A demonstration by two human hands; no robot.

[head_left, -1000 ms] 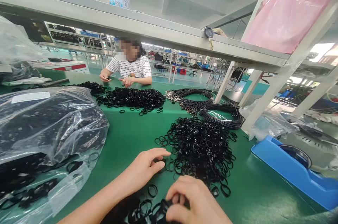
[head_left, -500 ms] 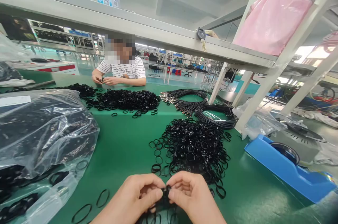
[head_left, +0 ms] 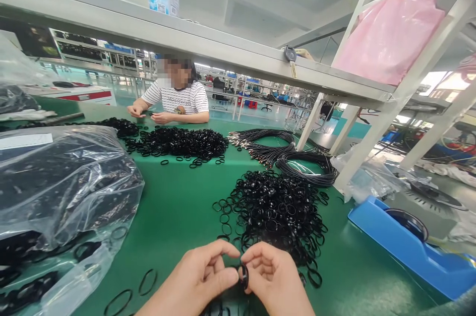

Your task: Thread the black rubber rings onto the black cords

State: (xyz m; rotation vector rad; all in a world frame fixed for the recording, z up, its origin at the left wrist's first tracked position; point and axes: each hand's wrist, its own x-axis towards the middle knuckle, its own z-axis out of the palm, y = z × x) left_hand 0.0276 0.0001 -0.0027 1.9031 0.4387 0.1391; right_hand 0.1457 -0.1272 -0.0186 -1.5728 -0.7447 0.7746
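My left hand (head_left: 197, 276) and my right hand (head_left: 275, 276) meet low in the view, pinching a small black rubber ring (head_left: 244, 276) between their fingertips. A large heap of the same black rings (head_left: 275, 212) lies on the green table mat (head_left: 174, 207) just beyond my right hand. Several loose rings (head_left: 148, 282) lie near my left wrist. More rings show below my hands, partly cut off by the frame's edge.
A clear plastic bag of black rings (head_left: 63, 187) lies at left. Coiled black cables (head_left: 305, 167) and a second ring heap (head_left: 178, 142) lie farther off. A seated co-worker (head_left: 178, 97) faces me beyond a low shelf (head_left: 223, 53). A blue tape dispenser (head_left: 409, 251) stands at right.
My fingertips have parted slightly, and one black ring now shows clearly between them. A second earlier, my left hand lay open and my right hand was lower, among the rings.
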